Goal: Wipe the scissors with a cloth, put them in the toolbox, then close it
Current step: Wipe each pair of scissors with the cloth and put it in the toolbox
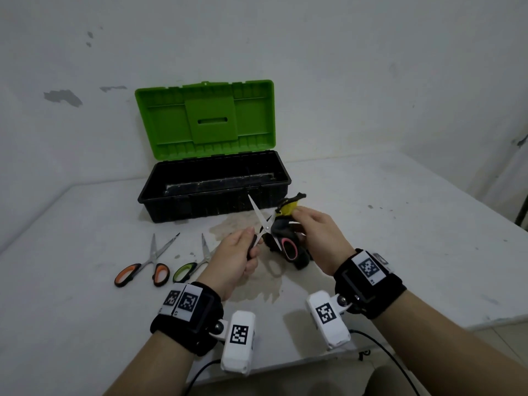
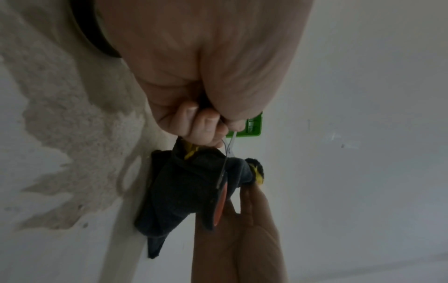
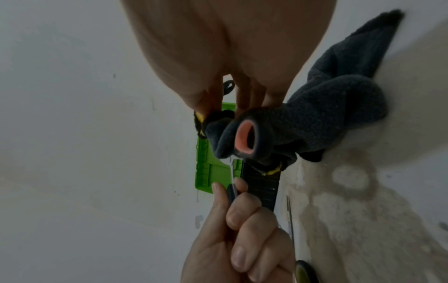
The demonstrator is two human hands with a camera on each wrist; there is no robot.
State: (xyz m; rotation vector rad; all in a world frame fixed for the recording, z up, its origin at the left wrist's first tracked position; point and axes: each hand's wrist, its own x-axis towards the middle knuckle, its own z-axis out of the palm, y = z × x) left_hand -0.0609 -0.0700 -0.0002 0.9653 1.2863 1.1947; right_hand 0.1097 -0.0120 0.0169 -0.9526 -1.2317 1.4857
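Pink-handled scissors (image 1: 267, 227) held open above the surface (image 1: 400, 252), in front of the toolbox (image 1: 214, 192). Left hand (image 1: 234, 255) grips one dark handle loop, fingers curled tight round it; the blade from that loop runs up and away toward the open box, tip just over its front wall. Right hand (image 1: 317, 232) pinches the grey cloth (image 1: 281, 224), yellow-edged, bunched round the other blade; the pink-lined loop (image 1: 290, 248) hangs low beside the cloth. Long axis of the free blade — near-to-far, leaning left. Cloth sits right of the pivot, so I judge the wipe runs along the wrapped blade, right hand doing the travel. Green lid (image 1: 205, 118) stands upright behind the black tray — box lies straight ahead of both hands. Orange-handled scissors (image 1: 143, 267) and green-handled scissors (image 1: 191, 265) lie on the surface to the left, unheld.
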